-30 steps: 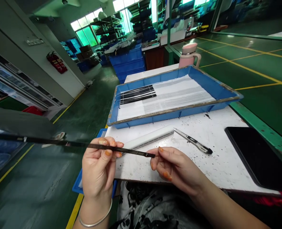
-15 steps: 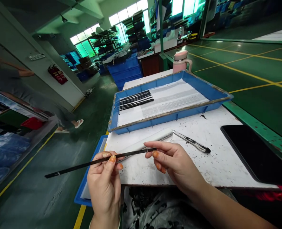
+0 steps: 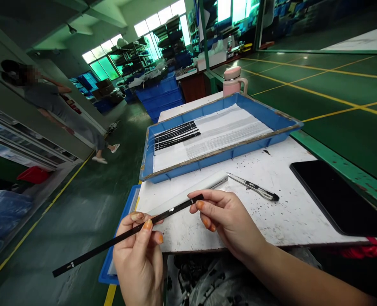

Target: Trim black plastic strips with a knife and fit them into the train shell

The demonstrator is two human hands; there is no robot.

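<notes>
A long, thin black strip (image 3: 104,245) slants across in front of me, with small light marks near both ends. My left hand (image 3: 139,250) pinches it around its middle between thumb and fingers. At its upper right end my right hand (image 3: 225,216) holds it between thumb and index finger. Behind the hands lies a long white bar-shaped piece (image 3: 188,193) on the white table (image 3: 255,229). A utility knife (image 3: 254,187) rests just right of that piece. Beyond it stands a blue tray (image 3: 220,156) lined with white sheets, where several similar black strips (image 3: 177,135) lie side by side.
A black phone or tablet (image 3: 338,197) lies at the table's right. A pink mug (image 3: 232,83) stands behind the tray. Another blue tray (image 3: 105,265) is below the table's left edge. A person (image 3: 61,106) is walking on the left, near stacked blue crates (image 3: 163,97).
The strip has tilted more steeply, its left end dropping. Both hands still hold it. The view has shifted slightly, and the person at the left has moved rightward.
</notes>
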